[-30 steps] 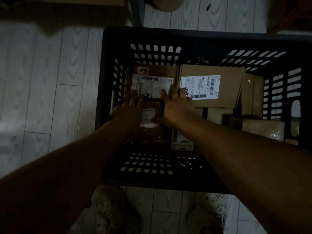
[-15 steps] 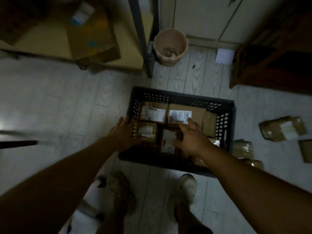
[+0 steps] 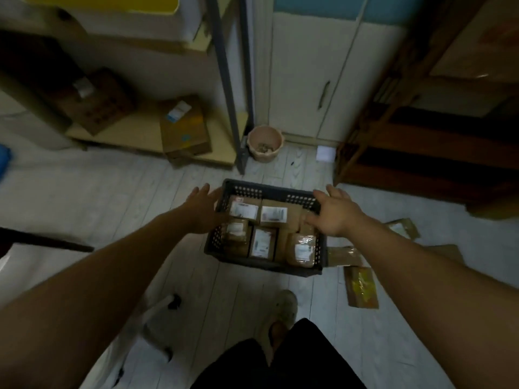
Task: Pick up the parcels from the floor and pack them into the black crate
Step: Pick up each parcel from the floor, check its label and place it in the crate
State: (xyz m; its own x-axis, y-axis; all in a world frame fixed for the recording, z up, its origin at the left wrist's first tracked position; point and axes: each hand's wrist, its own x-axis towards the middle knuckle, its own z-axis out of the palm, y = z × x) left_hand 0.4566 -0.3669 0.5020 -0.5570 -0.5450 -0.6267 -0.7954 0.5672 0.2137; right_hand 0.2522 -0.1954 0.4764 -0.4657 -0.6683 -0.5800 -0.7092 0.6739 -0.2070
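Note:
The black crate (image 3: 261, 265) stands on the pale floor ahead of me, holding several brown parcels with white labels (image 3: 243, 210). My left hand (image 3: 202, 207) hovers at the crate's left rim, fingers spread, holding nothing. My right hand (image 3: 335, 213) hangs over the crate's right rim, fingers apart and empty. More parcels lie on the floor right of the crate: a flat brown one (image 3: 344, 256) beside it, one with yellow tape (image 3: 361, 287) nearer me, and another (image 3: 403, 227) behind my right forearm.
A pink bucket (image 3: 264, 143) sits behind the crate by a grey metal post (image 3: 230, 108). A low shelf with cardboard boxes (image 3: 184, 130) is at back left, a dark wooden cabinet (image 3: 421, 153) at back right. My shoe (image 3: 282, 310) is near the crate.
I have straightened up and the view has pulled far back from the crate. Both hands have lifted off the parcels inside and now spread apart over the crate's two sides.

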